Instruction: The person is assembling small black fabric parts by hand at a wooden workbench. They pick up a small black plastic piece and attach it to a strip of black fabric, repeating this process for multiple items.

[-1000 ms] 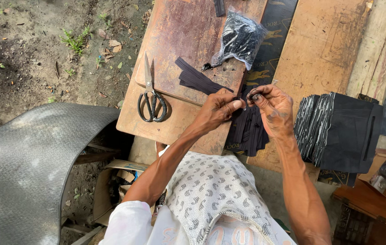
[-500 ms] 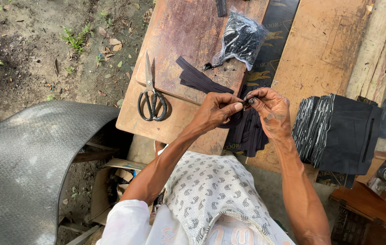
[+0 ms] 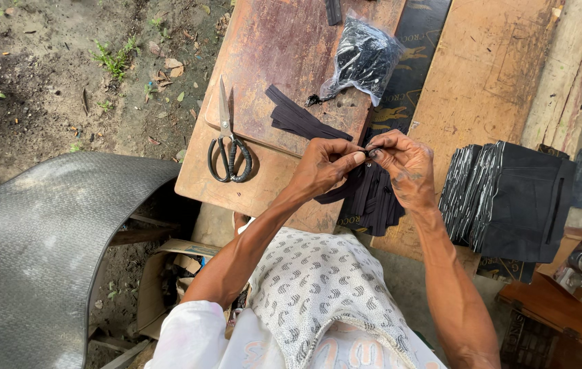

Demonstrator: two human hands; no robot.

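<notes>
pinching a small dark piece between the fingertips of both hands, the left hand and right hand meet above a wooden tabletop, each grip closed on the piece. black strips hang beneath the hands. black-handled scissors lie well left. a clear bag of dark bits sits further up, and a stack of black sheets lies right.

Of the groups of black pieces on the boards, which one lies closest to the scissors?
The loose black strips just right of the scissors; the big stack lies far right.
</notes>
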